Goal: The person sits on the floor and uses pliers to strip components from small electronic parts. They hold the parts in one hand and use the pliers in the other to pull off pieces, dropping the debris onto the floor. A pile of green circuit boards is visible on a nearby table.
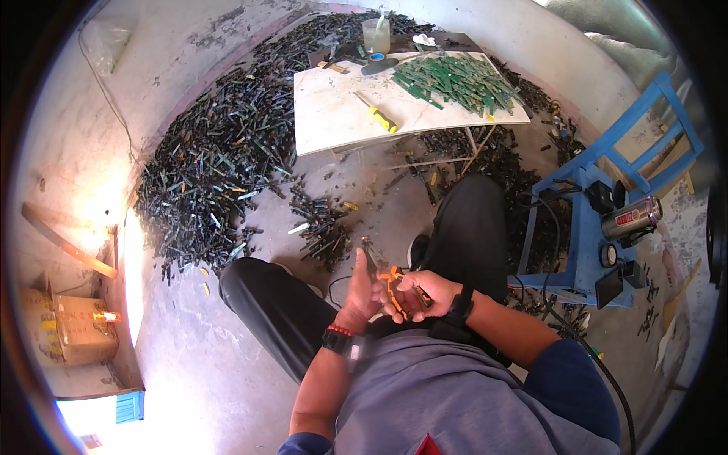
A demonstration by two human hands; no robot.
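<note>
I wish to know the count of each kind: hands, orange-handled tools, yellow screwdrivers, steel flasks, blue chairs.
Left hand and right hand: 2
Orange-handled tool: 1
Yellow screwdriver: 1
Steel flask: 1
Blue chair: 1
Total: 6

a head-worn fisheye looks down on both nearby hands (pixel 359 296) (pixel 438 289).

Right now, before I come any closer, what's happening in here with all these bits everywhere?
A person in a grey-and-blue shirt holds an orange-and-black two-handled tool, probably pliers, in the right hand. The left hand is close beside it; what its fingers hold is too small to tell. Ahead, a white-topped table carries a heap of flat green strips and a yellow-handled screwdriver. A big pile of dark, narrow pieces covers much of the grey floor.
</note>
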